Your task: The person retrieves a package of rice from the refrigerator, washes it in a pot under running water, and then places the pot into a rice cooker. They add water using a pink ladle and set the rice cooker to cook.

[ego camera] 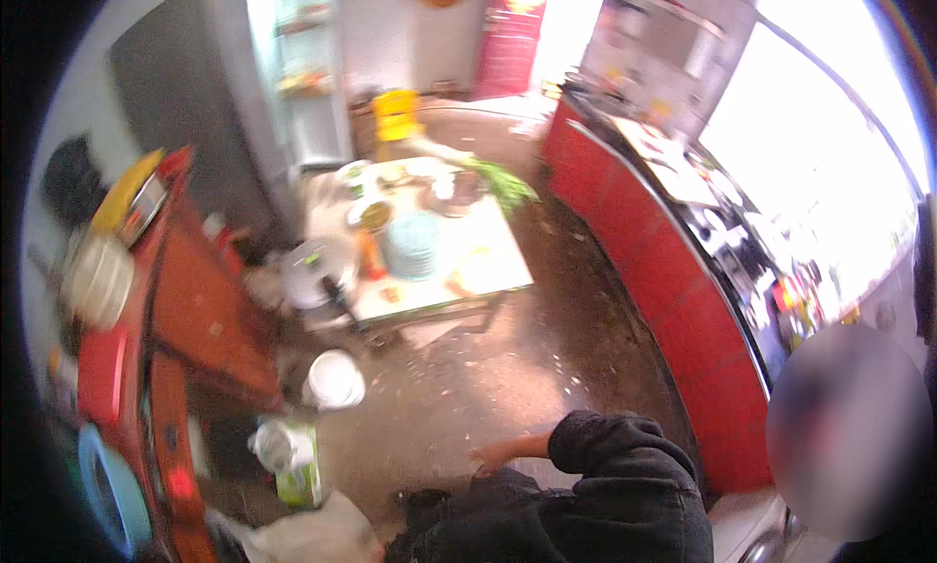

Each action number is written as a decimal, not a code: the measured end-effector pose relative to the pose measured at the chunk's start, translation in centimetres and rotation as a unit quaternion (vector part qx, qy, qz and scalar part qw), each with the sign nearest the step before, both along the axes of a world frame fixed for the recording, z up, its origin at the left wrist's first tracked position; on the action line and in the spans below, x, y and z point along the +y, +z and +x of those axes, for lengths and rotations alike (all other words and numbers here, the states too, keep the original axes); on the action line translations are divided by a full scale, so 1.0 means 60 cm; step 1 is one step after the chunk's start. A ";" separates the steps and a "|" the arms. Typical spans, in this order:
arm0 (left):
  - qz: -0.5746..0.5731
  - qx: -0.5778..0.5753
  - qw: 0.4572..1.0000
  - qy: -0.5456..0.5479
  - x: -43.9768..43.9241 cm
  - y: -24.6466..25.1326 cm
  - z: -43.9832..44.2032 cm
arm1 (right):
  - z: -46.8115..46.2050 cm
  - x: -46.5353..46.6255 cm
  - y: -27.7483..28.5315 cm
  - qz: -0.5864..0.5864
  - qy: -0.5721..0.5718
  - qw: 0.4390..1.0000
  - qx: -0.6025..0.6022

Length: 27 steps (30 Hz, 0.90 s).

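My right hand [501, 455] extends from a black sleeve, close to the knee of my dark trousers. Blur hides its fingers and whether it touches the cloth. At the bottom edge lies a pale plastic bag [315, 530]. A sliver of what may be my left hand shows beside it; the rest is out of view, and its grip cannot be made out. Left of my knees, a clear plastic container [277, 447] sits by a green-and-white box [300, 482]. Farther ahead on the floor is a white bucket [335, 380].
A low table [487, 263] holds a light-blue basket [415, 245], bowls and leafy greens [506, 186]. Beside it is a large lidded pot [318, 270]. Red cabinets [659, 292] line the right; a red-brown cupboard [212, 292] stands left. Behind the table is a yellow chair [396, 114].
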<state>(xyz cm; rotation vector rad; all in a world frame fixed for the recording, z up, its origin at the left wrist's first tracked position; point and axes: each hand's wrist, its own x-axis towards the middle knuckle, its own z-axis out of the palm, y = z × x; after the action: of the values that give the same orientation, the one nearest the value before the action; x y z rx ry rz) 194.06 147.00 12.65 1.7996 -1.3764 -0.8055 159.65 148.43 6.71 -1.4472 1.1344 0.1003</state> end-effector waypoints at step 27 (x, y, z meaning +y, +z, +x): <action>0.021 -0.018 0.738 -0.674 -0.204 -0.062 -1.116 | -0.533 0.670 0.026 -0.059 -0.787 0.591 0.169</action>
<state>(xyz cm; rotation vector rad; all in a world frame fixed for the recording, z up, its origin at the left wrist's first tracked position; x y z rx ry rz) 127.12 134.74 8.94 0.5209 -2.6635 -1.4548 127.64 188.60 8.25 -0.0326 2.3877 -1.0048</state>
